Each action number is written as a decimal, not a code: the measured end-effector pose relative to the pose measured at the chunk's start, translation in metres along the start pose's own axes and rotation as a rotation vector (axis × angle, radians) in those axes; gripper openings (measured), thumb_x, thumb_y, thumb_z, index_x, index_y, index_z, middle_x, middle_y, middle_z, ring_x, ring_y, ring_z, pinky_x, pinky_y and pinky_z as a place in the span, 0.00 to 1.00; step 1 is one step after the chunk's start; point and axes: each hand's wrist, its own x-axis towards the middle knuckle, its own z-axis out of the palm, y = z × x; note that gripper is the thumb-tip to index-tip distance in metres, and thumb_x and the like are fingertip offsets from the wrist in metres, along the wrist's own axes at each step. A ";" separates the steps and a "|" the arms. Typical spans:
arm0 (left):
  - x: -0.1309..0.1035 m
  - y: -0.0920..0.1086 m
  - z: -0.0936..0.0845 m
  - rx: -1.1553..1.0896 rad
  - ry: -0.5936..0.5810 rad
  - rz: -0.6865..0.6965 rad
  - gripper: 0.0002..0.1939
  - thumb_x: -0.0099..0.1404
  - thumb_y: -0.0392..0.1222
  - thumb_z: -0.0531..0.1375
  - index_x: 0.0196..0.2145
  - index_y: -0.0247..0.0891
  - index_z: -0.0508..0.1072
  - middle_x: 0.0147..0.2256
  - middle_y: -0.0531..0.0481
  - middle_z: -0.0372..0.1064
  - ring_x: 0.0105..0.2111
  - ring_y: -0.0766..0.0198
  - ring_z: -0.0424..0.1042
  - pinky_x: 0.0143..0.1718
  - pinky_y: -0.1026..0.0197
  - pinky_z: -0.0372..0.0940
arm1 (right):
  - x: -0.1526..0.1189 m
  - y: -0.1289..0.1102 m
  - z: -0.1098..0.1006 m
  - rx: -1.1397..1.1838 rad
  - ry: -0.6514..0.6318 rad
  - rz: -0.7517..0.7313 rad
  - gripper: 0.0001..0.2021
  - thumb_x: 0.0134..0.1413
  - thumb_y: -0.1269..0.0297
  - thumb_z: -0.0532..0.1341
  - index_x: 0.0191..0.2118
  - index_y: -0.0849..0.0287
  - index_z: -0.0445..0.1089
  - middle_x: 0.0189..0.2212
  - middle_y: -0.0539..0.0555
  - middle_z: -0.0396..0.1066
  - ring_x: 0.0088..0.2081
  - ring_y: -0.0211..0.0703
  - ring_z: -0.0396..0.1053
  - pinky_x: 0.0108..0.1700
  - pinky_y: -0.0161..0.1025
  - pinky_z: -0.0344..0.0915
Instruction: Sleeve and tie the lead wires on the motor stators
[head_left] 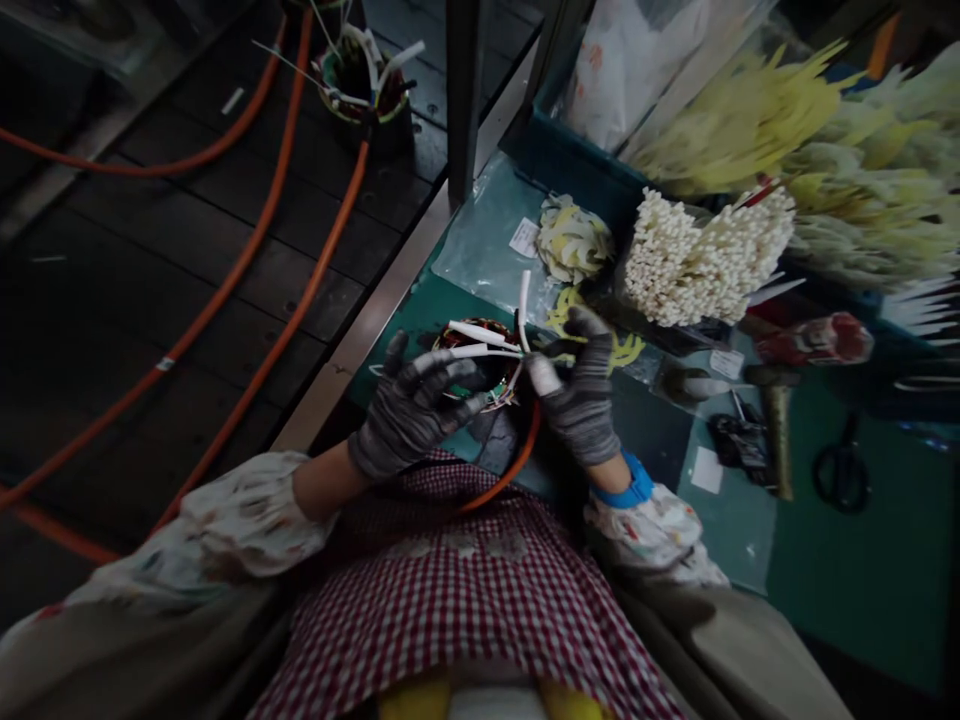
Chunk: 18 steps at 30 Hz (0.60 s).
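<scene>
Between my hands sits a round wound coil part (487,385), like a motor stator, with several wires in white sleeves (480,333) rising from it. My left hand (420,405), in a grey glove, lies at its left side with fingers stretched apart, close to a sleeve's end. My right hand (577,390), also gloved and with white tape on the thumb, closes its thumb and a finger at the point where the sleeved wires meet; the exact grip is partly hidden. One white sleeve stands upright beside that thumb. An orange cable (517,462) runs from the part toward my apron.
Yellow sleeving (577,240), a bundle of white tubes (705,260), a red-handled tool (814,340), a hammer (776,430) and black scissors (841,470) lie on the green bench (885,580). Another wired part (367,90) stands left, with orange hoses (285,180) crossing the floor.
</scene>
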 end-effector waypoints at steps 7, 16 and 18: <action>0.006 -0.030 -0.036 0.018 -0.043 0.356 0.28 0.77 0.26 0.55 0.62 0.50 0.84 0.51 0.47 0.87 0.54 0.49 0.85 0.43 0.57 0.81 | 0.030 0.011 0.016 -0.048 -0.438 0.016 0.25 0.63 0.53 0.73 0.62 0.56 0.79 0.52 0.62 0.82 0.53 0.60 0.79 0.61 0.59 0.79; 0.015 -0.072 -0.044 -0.043 -0.101 0.218 0.21 0.79 0.33 0.57 0.56 0.54 0.85 0.53 0.50 0.86 0.54 0.52 0.82 0.57 0.50 0.75 | 0.115 0.018 0.041 0.186 -0.824 -0.142 0.26 0.57 0.50 0.78 0.57 0.57 0.81 0.56 0.60 0.82 0.54 0.55 0.78 0.64 0.55 0.78; 0.004 -0.073 -0.030 -0.101 -0.075 0.151 0.17 0.77 0.39 0.61 0.55 0.56 0.85 0.57 0.50 0.84 0.57 0.50 0.80 0.66 0.43 0.71 | 0.095 0.017 0.038 0.242 -0.662 -0.024 0.32 0.59 0.46 0.77 0.63 0.55 0.78 0.62 0.62 0.80 0.61 0.58 0.77 0.68 0.57 0.76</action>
